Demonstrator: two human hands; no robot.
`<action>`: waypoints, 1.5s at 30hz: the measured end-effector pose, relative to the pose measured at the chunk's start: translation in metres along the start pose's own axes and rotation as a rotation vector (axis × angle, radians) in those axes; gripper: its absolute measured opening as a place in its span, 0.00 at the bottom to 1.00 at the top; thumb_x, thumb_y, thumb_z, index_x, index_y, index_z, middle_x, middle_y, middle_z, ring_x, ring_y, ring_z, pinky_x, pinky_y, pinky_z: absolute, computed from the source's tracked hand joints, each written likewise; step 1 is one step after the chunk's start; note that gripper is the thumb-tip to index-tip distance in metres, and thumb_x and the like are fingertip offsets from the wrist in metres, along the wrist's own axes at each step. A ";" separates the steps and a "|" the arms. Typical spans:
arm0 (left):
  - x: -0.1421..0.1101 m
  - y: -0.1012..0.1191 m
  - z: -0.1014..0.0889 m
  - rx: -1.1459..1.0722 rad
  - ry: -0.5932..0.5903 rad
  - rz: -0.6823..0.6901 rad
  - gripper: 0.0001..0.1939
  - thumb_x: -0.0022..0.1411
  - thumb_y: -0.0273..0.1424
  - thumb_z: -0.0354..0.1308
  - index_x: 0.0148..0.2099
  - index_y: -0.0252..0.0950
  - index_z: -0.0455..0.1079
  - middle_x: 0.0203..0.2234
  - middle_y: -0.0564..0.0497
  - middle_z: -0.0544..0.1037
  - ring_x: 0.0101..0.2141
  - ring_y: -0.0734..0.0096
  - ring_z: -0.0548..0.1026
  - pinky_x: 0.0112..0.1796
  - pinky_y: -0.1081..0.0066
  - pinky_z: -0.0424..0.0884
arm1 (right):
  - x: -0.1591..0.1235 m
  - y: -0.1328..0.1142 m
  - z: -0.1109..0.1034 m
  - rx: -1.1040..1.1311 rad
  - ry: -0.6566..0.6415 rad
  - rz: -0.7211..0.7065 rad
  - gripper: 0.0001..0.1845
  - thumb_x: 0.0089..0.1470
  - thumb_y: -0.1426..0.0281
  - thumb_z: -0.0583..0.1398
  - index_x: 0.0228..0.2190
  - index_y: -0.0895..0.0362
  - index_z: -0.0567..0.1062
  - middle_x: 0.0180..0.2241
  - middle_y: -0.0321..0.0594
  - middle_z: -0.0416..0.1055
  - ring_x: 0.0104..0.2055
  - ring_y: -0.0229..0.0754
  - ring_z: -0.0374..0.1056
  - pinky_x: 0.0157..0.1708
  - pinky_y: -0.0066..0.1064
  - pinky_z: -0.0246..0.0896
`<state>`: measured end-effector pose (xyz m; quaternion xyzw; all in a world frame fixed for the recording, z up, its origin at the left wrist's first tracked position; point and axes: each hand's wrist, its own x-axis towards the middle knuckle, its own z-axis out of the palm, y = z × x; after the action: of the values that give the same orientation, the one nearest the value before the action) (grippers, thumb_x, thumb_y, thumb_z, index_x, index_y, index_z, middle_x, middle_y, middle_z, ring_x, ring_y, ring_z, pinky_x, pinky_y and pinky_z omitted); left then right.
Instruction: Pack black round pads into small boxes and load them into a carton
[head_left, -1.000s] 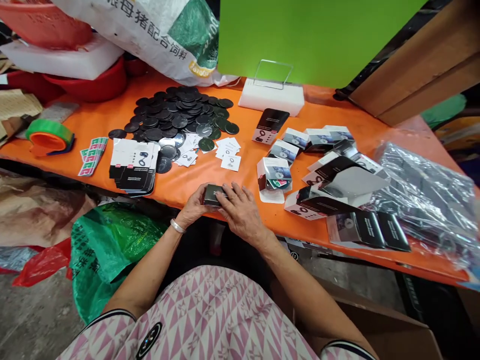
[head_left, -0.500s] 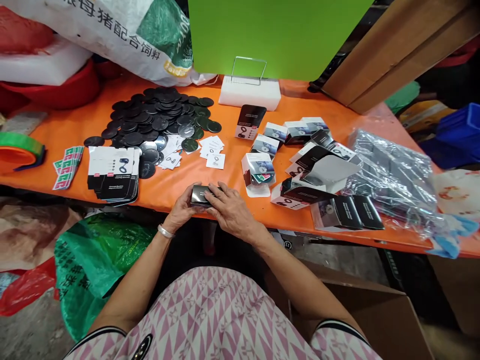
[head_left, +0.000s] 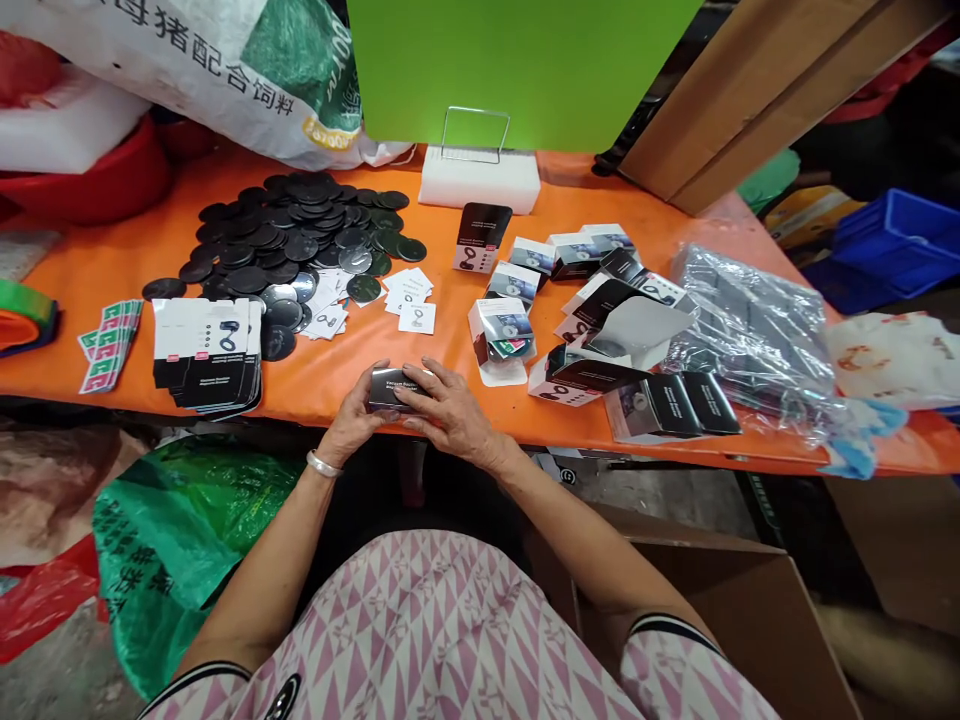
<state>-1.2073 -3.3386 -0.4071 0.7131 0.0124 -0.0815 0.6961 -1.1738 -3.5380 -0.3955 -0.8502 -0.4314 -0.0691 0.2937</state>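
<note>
A small black carton (head_left: 388,388) with white lettering is between my hands at the table's front edge. My left hand (head_left: 352,415) grips its left end, thumb and fingers closed around it. Across its right side and top lie the fingers of my right hand (head_left: 450,412), holding it too. Beyond the hands are small white printed cards (head_left: 416,317) and a heap of black round discs (head_left: 292,225). Flat unfolded cartons (head_left: 210,360) are stacked to the left. On the right stands an open carton (head_left: 502,340) with a green-and-red card inside.
Several more cartons (head_left: 667,405) stand at the right, beside a plastic-wrapped grey pack (head_left: 757,320). A white foam block (head_left: 480,180) with a wire stand is at the back, before a green panel (head_left: 525,70). Green-and-red stickers (head_left: 111,345) lie far left. A cardboard box (head_left: 720,610) is below right.
The whole scene has shifted left in view as the camera turned slightly right. Both hands keep hold of the carton; more of its lettered face shows now.
</note>
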 end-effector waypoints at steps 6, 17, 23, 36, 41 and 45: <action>0.005 -0.011 -0.007 0.047 0.064 0.067 0.35 0.50 0.37 0.69 0.59 0.37 0.63 0.56 0.42 0.71 0.55 0.57 0.71 0.54 0.61 0.70 | 0.018 -0.027 -0.005 -0.197 -0.079 -0.017 0.23 0.64 0.62 0.54 0.58 0.54 0.66 0.64 0.46 0.58 0.67 0.58 0.47 0.63 0.60 0.38; 0.010 -0.014 -0.014 0.139 0.002 0.058 0.41 0.48 0.38 0.70 0.63 0.43 0.60 0.61 0.44 0.68 0.61 0.56 0.65 0.61 0.56 0.63 | -0.043 -0.024 -0.054 -0.159 -0.043 0.315 0.25 0.55 0.74 0.58 0.55 0.52 0.70 0.51 0.49 0.66 0.48 0.48 0.62 0.48 0.41 0.62; 0.027 0.008 0.028 0.458 -0.005 0.243 0.32 0.53 0.42 0.66 0.58 0.38 0.66 0.51 0.42 0.74 0.53 0.55 0.72 0.57 0.50 0.66 | -0.152 -0.013 -0.103 -0.395 0.265 0.712 0.22 0.52 0.76 0.57 0.50 0.56 0.74 0.49 0.49 0.68 0.48 0.50 0.63 0.48 0.44 0.64; 0.084 0.063 0.157 0.465 -0.234 0.638 0.05 0.59 0.25 0.54 0.35 0.37 0.71 0.43 0.47 0.73 0.44 0.65 0.72 0.45 0.65 0.71 | -0.169 -0.011 -0.119 -0.484 0.580 0.802 0.19 0.55 0.70 0.58 0.49 0.52 0.73 0.47 0.47 0.70 0.48 0.50 0.66 0.49 0.46 0.65; 0.058 0.081 0.077 0.524 -0.121 0.556 0.03 0.60 0.29 0.57 0.33 0.38 0.71 0.44 0.48 0.75 0.42 0.67 0.74 0.40 0.69 0.73 | -0.148 0.022 -0.109 -0.629 0.631 0.823 0.17 0.58 0.67 0.57 0.49 0.57 0.73 0.50 0.55 0.67 0.52 0.54 0.63 0.51 0.48 0.61; 0.063 0.079 0.026 0.377 -0.127 0.412 0.05 0.58 0.32 0.61 0.31 0.37 0.72 0.45 0.47 0.76 0.47 0.63 0.73 0.45 0.65 0.72 | -0.129 0.039 -0.094 -0.695 0.443 0.868 0.18 0.58 0.68 0.56 0.49 0.62 0.72 0.53 0.62 0.65 0.55 0.63 0.59 0.49 0.57 0.55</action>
<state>-1.1376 -3.3733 -0.3377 0.8110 -0.1918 0.0161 0.5524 -1.2105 -3.6983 -0.3835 -0.9604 0.0746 -0.2555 0.0828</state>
